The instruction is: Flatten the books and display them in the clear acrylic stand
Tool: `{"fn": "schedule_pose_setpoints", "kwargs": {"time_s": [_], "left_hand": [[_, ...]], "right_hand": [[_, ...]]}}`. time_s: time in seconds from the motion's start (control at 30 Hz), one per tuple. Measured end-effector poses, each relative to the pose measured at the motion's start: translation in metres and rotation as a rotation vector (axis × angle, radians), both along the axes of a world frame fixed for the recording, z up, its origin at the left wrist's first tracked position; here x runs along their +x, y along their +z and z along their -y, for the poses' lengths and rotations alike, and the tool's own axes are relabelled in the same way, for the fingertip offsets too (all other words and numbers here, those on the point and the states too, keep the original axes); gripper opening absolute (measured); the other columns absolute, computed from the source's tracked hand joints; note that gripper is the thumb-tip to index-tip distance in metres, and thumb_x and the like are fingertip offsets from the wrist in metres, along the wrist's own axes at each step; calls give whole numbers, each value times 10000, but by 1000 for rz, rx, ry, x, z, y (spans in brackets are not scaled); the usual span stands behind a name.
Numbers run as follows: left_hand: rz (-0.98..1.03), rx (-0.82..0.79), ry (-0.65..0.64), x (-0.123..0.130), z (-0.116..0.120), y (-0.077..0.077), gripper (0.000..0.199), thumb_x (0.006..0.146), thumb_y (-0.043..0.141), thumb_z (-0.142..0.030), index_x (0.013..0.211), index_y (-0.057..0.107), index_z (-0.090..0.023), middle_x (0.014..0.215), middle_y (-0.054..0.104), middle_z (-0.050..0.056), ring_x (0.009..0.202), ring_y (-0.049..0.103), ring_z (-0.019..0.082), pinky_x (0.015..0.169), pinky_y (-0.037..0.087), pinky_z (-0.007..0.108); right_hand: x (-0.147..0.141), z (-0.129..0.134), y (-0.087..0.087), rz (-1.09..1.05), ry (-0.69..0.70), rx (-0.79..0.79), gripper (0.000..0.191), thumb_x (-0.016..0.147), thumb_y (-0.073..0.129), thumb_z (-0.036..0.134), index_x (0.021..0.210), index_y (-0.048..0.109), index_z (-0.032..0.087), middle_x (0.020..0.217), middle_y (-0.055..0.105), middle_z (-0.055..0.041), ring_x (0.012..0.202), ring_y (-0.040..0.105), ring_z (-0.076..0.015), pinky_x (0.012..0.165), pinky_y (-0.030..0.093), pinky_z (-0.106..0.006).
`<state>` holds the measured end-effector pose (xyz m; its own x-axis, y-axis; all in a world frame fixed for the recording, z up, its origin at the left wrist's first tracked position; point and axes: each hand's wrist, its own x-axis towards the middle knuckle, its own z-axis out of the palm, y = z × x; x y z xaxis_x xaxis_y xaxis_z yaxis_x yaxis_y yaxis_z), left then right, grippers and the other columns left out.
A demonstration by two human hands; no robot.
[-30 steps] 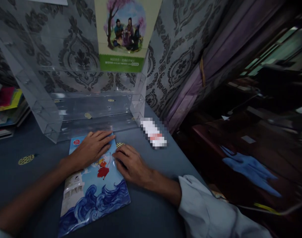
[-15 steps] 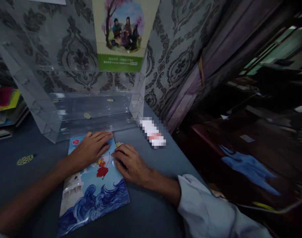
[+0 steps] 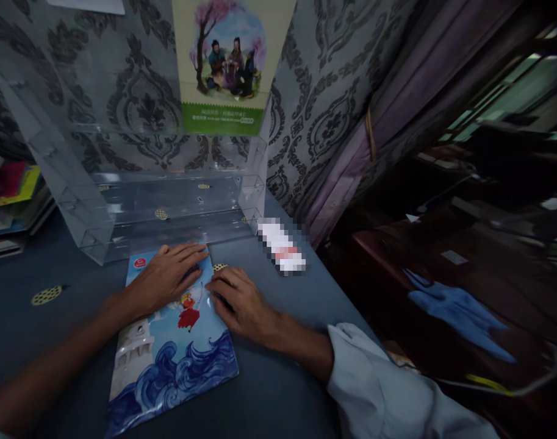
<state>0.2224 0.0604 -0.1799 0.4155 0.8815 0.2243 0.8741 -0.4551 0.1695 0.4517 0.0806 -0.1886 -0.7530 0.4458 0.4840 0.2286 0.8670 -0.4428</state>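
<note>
A glossy book with a blue wave picture and a small red figure on its cover lies flat on the dark blue-grey table. Across its upper part rests my left hand, palm down, fingers stretched toward the book's top right corner. My right hand lies at the book's right edge, its fingers loosely bent and apart, the fingertips touching the cover. Neither hand grips anything. Just behind the book stands a clear acrylic rack, which holds a book with a green band upright near its top.
Stacked books sit at the far left. A blurred-out white and red item lies right of the rack on the table. Beyond the table's right edge are a purple curtain and a blue cloth on a dark red surface.
</note>
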Motion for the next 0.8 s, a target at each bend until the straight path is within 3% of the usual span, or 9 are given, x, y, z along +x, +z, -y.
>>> {"fn": "schedule_pose_setpoints", "kwargs": {"time_s": [0.8], "left_hand": [[-56,31,16,4,2,0,434,1063,331,-378,1380,574,-206,1465,579,109,1344,532,258,970,440,418]], "right_hand": [[1,-3,2,-31,-27,-24,138,932,531,131,991,644,182,1003,705,-97,978,639,-228,909,514,-401]]}}
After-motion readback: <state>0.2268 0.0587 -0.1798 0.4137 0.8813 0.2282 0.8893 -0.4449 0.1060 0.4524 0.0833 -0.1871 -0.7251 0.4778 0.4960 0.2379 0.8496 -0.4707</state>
